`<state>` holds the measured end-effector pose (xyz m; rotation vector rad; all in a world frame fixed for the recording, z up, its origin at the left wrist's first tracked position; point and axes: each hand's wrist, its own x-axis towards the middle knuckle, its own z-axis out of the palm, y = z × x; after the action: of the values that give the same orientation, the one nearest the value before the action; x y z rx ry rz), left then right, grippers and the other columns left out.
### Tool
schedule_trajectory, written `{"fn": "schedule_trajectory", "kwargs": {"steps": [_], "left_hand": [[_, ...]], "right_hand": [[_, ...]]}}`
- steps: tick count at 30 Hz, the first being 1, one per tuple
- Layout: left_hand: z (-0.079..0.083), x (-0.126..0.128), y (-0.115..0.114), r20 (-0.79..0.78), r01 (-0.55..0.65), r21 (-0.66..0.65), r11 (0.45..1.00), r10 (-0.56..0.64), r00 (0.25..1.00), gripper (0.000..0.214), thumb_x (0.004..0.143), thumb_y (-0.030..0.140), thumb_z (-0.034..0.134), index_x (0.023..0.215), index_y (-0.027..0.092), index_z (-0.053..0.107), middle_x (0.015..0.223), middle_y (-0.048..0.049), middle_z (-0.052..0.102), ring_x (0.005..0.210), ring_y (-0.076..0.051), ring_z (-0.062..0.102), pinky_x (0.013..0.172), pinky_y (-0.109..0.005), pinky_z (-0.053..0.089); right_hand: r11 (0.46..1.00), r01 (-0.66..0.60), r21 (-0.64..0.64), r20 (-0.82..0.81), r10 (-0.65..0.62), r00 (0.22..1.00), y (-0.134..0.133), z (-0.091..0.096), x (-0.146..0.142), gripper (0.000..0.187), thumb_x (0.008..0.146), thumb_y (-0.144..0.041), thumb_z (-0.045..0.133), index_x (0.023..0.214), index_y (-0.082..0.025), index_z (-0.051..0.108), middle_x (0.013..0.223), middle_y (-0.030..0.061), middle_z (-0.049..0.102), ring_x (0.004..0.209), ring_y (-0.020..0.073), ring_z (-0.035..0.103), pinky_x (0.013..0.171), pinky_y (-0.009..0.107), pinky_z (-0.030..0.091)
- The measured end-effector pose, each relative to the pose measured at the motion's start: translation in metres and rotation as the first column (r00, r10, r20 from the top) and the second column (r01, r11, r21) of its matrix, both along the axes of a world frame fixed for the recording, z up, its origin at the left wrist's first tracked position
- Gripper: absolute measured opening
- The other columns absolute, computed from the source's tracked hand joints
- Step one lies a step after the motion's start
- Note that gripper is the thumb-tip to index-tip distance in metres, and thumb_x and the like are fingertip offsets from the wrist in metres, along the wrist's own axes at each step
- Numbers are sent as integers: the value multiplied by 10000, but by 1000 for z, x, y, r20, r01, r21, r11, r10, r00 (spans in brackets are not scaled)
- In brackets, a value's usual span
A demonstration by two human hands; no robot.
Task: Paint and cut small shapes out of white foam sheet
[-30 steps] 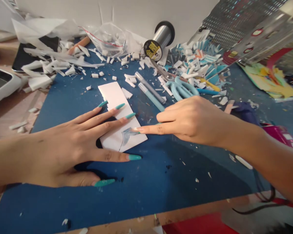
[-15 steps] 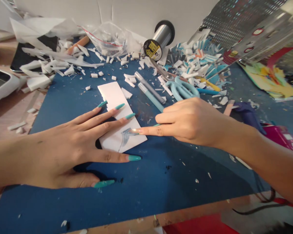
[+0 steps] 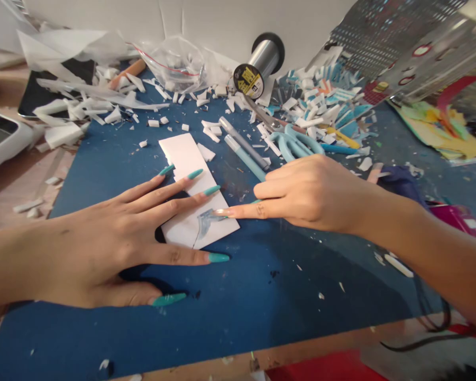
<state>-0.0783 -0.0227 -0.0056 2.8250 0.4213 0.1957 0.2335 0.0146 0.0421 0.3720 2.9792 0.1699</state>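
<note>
Fingers of the left hand [image 3: 115, 243], spread wide and gripping nothing, rest across a white strip [image 3: 184, 153] on a blue mat [image 3: 238, 312]. Right hand [image 3: 309, 196] points its index finger onto the strip's grey patch [image 3: 204, 226]; curled fingers' contents cannot be told. Little has changed, suggesting steady work.

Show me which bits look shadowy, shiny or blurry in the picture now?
In the head view, a dark shadow lies on the blue mat below the right arm; in the head view, the silvery spool shines; in the head view, the bottom right corner looks blurry, while the white piece near the middle looks clearer.
</note>
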Motion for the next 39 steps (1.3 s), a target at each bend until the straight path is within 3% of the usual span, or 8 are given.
{"fn": "schedule_trajectory", "kwargs": {"steps": [16, 21, 29, 33, 39], "left_hand": [[1, 1, 0, 12, 6, -6, 1000, -5, 1000, 652, 873, 501, 637, 1487, 502, 418, 1713, 4, 28, 1470, -520, 271, 1108, -757, 320], [2, 0, 0, 11, 13, 17, 1000, -14, 1000, 649, 878, 496, 623, 1492, 497, 413, 1714, -17, 34, 1471, -517, 267, 1084, -760, 352], [2, -2, 4, -41, 33, 21, 999, -32, 999, 721, 887, 496, 630, 1532, 515, 307, 1714, -29, 14, 1501, -491, 192, 1101, -743, 343], [2, -2, 4, -21, 20, 3, 1000, -20, 1000, 721, 876, 496, 649, 1520, 526, 327, 1713, 4, 18, 1501, -478, 205, 1129, -726, 324], [1, -2, 3, -25, 35, 22, 999, -34, 999, 703, 892, 486, 630, 1528, 502, 332, 1711, -21, 2, 1492, -500, 201, 1099, -756, 338]], "right_hand": [[997, -25, 68, 78, 19, 997, 9, -1, 5, 505, 1067, -149, 205, 1398, -271, 567, 695, -13, 512, 573, 117, 379, 590, 263, 296], [996, -38, 79, 51, 34, 998, 12, -2, 7, 532, 1072, -165, 169, 1371, -248, 601, 661, -7, 486, 579, 124, 387, 571, 285, 259], [996, -34, 83, 86, 27, 996, 14, 2, 10, 554, 1081, -185, 148, 1390, -307, 592, 699, -2, 526, 591, 131, 407, 607, 299, 283], [989, -63, 137, 77, 53, 996, 15, 1, 11, 544, 1073, -146, 185, 1396, -318, 587, 701, -5, 524, 594, 125, 413, 603, 298, 284], [983, -97, 157, 63, 88, 994, 21, -1, 11, 528, 1084, -168, 194, 1367, -300, 620, 662, -14, 500, 592, 119, 395, 603, 305, 272]]}}
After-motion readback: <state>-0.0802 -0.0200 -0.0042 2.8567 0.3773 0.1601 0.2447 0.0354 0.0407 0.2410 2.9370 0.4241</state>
